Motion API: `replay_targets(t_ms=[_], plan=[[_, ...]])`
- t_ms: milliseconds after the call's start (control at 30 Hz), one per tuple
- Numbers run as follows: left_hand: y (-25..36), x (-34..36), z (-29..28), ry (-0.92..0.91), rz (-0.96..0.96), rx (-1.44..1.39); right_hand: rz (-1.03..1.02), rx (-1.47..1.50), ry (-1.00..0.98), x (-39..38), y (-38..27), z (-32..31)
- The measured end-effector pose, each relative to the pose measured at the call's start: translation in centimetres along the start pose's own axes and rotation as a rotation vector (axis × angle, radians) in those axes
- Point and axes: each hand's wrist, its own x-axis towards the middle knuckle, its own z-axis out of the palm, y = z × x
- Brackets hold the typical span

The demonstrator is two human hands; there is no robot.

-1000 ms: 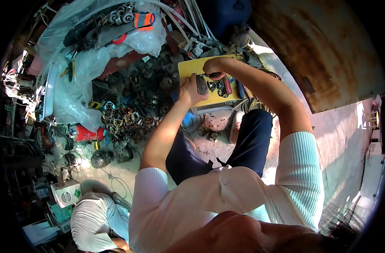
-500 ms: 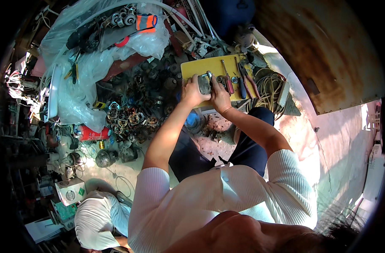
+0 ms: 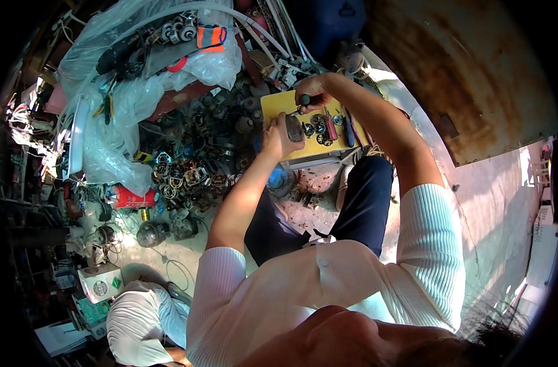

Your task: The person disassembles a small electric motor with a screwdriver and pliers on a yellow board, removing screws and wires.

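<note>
My left hand point(image 3: 279, 139) is wrapped round a grey, block-shaped metal part point(image 3: 295, 129) at the near left of a yellow tabletop point(image 3: 274, 102). Bent over from the far side, my right hand point(image 3: 317, 92) grips a screwdriver-like tool with a dark green rounded handle point(image 3: 304, 99). Its metal shaft slants down-left toward the top of the grey part; whether the tip touches cannot be made out. Several small round metal parts point(image 3: 320, 123) lie just right of the block. Beside them are a red-handled screwdriver point(image 3: 331, 129) and a blue-handled tool point(image 3: 350, 132).
Dark motor parts and copper coils point(image 3: 190, 171) are heaped to the left. Clear plastic sheeting point(image 3: 117, 147) covers things at the far left, above a red cylinder point(image 3: 132, 196). A rusty panel point(image 3: 468, 79) stands at right. Another person point(image 3: 138, 321) crouches at lower left.
My right hand has moved from the near side of the block to above its far side, elbow swung outward, and the green handle now shows in it. My left hand keeps hold of the part.
</note>
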Motion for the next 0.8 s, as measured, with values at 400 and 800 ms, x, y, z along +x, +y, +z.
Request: replay_targets(t_ms=[400,800], plan=[[0.3,-0.2,0.0,0.007,-0.014,0.041,-0.986,-0.516,1.176,6.9,16.3,11.2],[-2.9,2.7,0.5,0.272,0.302,0.033,-0.983,-0.356,1.107,5.1,13.1,9.1]])
